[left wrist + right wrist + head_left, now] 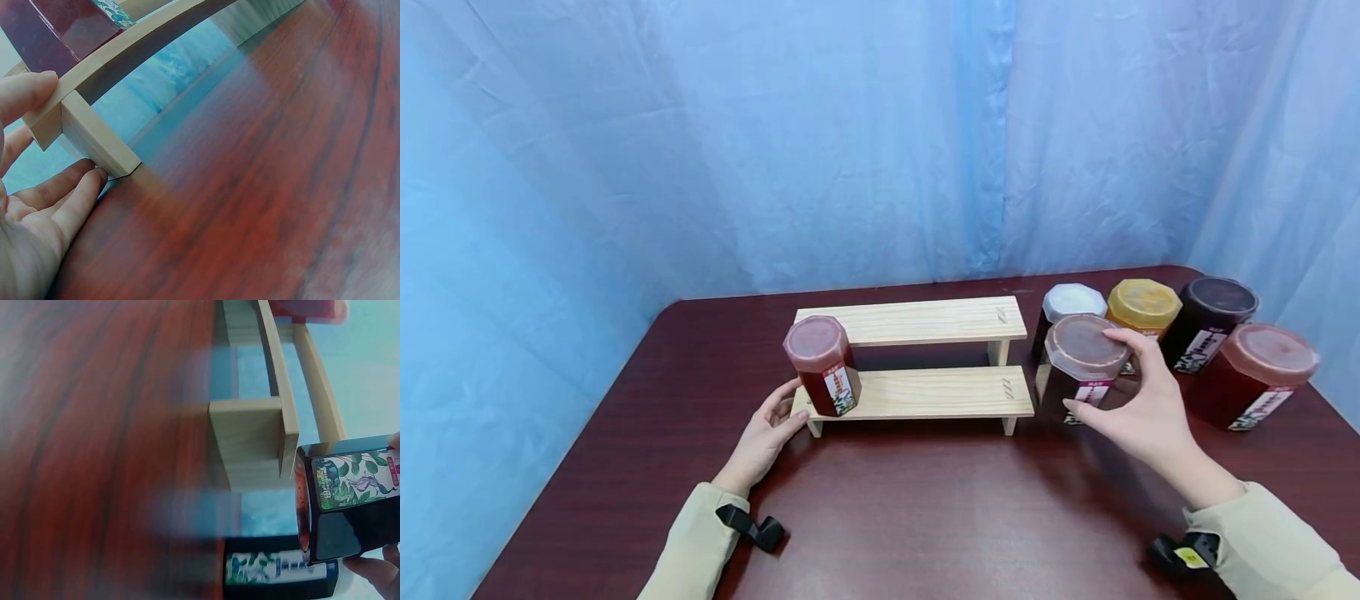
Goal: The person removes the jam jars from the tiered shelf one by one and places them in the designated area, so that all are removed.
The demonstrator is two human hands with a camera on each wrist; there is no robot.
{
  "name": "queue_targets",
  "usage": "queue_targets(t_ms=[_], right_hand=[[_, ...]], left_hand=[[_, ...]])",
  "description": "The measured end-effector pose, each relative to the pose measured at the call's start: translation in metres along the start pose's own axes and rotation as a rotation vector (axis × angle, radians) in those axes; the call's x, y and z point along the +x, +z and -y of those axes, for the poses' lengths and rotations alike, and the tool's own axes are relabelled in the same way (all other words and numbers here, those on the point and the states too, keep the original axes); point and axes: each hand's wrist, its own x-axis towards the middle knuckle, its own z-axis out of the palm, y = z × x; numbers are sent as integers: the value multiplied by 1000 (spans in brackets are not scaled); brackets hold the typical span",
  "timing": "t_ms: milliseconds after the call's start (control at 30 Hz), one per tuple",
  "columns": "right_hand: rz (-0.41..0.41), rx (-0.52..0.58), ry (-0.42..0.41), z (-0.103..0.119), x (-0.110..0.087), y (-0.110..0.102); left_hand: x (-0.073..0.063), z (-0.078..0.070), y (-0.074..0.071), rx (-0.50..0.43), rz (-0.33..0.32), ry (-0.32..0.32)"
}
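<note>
In the head view my right hand point(1142, 412) grips a dark octagonal jar point(1060, 383) with a brownish translucent lid, fingers on the lid's far side and thumb near the label. The right wrist view shows this jar point(356, 531) raised off the table, its base close to the end of the wooden two-step rack point(247, 419). My left hand point(763, 437) holds the left end of the rack's lower step point(925, 393). In the left wrist view its thumb lies on the board's edge and fingertips touch the leg point(100, 134). A red jar point(823, 367) stands beside that thumb on the lower step.
At the right of the table point(887, 517) stand a white-lidded jar point(1075, 298), a yellow-lidded jar point(1144, 304), a black-lidded jar point(1213, 321) and a red-lidded jar point(1255, 375). The upper step point(925, 321) rises behind the lower one. Blue curtains point(850, 150) hang behind the table.
</note>
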Motion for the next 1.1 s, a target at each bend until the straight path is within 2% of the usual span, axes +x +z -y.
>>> queue_targets(t_ms=[433, 667, 1100], right_hand=[[24, -44, 37, -20, -8, -25], [54, -73, 23, -30, -9, -34], [110, -174, 47, -51, -6, -52]], left_hand=[[0, -3, 1, -17, 9, -17], [0, -1, 0, -13, -7, -35], [1, -2, -1, -14, 0, -52]])
